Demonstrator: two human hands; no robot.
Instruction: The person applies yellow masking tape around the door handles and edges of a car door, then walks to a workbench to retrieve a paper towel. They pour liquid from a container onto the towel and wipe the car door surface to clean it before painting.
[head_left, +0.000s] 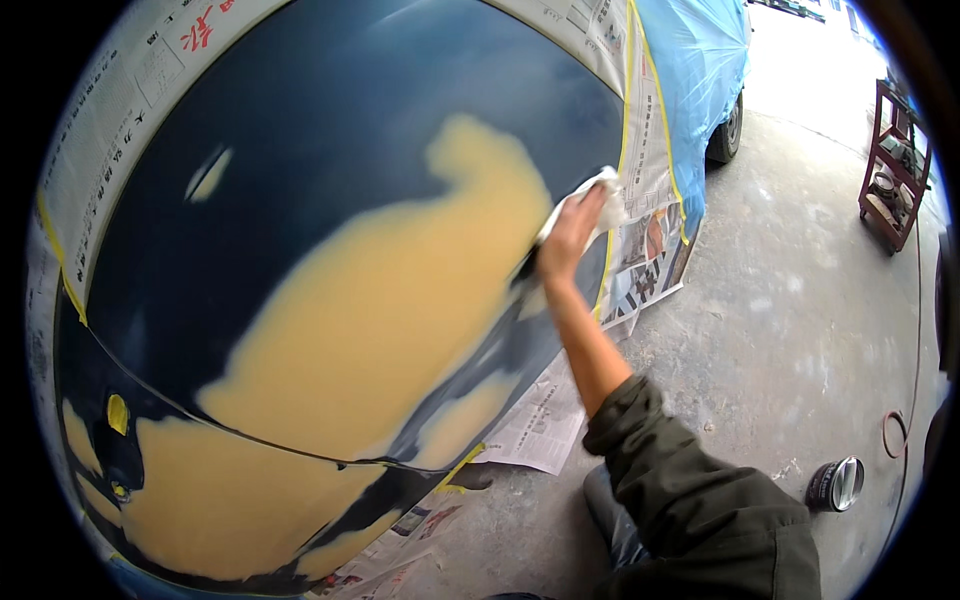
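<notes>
My right hand [570, 235] presses a crumpled white cloth [603, 190] against a dark car body panel [330, 130], near its right edge. The fingers lie over the cloth and hide part of it. Spread across the panel to the left of the hand is a large patch of beige-yellow filler [390, 290] with soft, faded borders. Below a curved seam, the lower dark panel carries more filler [240, 490]. My right forearm, in a dark green sleeve [690, 490], reaches up from the lower right. My left hand is out of view.
Masking newspaper [640, 140] and yellow tape [657, 80] border the panel. Blue plastic film [700, 60] covers the car beyond, above a tyre [730, 130]. On the concrete floor [750, 330] stand a metal can [835, 485] and a dark red trolley [895, 170]; a hose [893, 435] lies at right.
</notes>
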